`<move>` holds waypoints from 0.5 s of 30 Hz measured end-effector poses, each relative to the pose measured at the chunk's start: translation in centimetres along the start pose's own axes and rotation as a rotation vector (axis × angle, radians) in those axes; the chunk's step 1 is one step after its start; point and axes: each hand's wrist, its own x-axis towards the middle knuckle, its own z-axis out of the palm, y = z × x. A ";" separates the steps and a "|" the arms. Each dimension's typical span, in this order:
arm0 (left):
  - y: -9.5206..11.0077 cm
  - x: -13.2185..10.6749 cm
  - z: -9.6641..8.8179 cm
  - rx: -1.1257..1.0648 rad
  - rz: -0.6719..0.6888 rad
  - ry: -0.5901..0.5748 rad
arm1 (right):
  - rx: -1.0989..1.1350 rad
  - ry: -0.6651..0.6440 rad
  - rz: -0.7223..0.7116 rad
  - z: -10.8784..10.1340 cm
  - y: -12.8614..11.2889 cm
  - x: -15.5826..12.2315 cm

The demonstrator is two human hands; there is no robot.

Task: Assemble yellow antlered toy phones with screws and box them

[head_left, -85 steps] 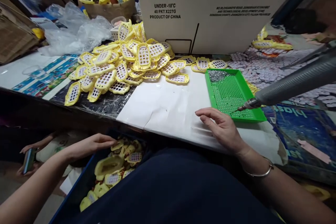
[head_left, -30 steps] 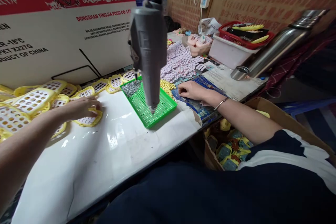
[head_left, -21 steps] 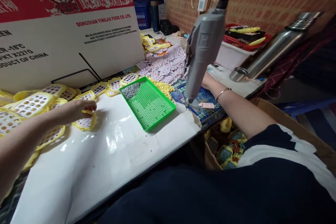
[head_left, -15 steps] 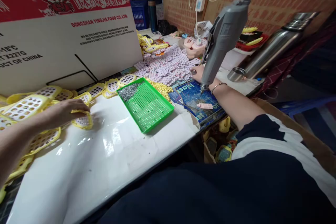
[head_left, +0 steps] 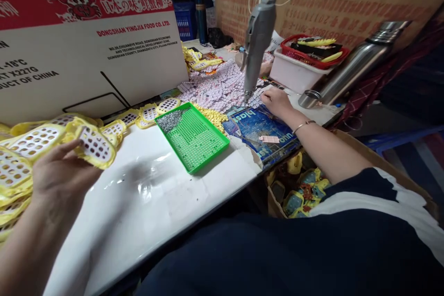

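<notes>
My left hand (head_left: 60,173) is lifted above the white sheet (head_left: 145,194) and grips a yellow perforated plastic piece (head_left: 93,145) by its edge. More yellow pieces of the same kind (head_left: 31,141) lie heaped to its left and behind it. My right hand (head_left: 275,101) reaches to the far right and rests, fingers curled down, at the edge of a spread of small pink-white parts (head_left: 222,85); what its fingertips touch is too small to see. A grey hanging electric screwdriver (head_left: 256,46) dangles just left of that hand.
A green tray of screws (head_left: 192,136) sits mid-table. A big white and red carton (head_left: 90,32) stands behind. A steel flask (head_left: 350,67) and a white tub with a red basket (head_left: 305,60) lie far right. A box of yellow parts (head_left: 298,189) sits below the table's edge.
My left hand has lifted one yellow piece off the table towards me. My right hand slid farther out to the pink-white parts, and the hanging screwdriver swung back left.
</notes>
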 end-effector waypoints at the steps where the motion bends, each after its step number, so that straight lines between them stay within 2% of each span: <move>1: -0.3 -0.9 -0.2 -0.067 -0.044 0.076 | 0.028 0.034 0.006 -0.5 -0.2 -0.8; 3: -0.8 -2.5 -0.9 -0.161 -0.125 0.162 | 0.094 0.088 0.017 -1.5 -0.7 -2.5; 6: -1.6 -4.4 -2.4 -0.224 -0.236 0.137 | 0.187 0.128 0.008 -2.4 -2.5 -5.9; 8: -2.2 -5.6 -3.3 -0.277 -0.286 0.122 | 0.262 0.144 -0.050 -2.7 -4.6 -8.4; 10: -3.1 -6.6 -4.1 -0.325 -0.332 0.101 | 0.379 0.177 -0.230 -2.8 -7.2 -10.8; 13: -4.8 -8.1 -5.1 -0.374 -0.409 0.037 | 0.425 0.202 -0.719 -2.1 -11.3 -13.5; 15: -6.0 -8.7 -5.8 -0.436 -0.449 -0.089 | 0.456 0.208 -0.977 -1.1 -13.7 -14.5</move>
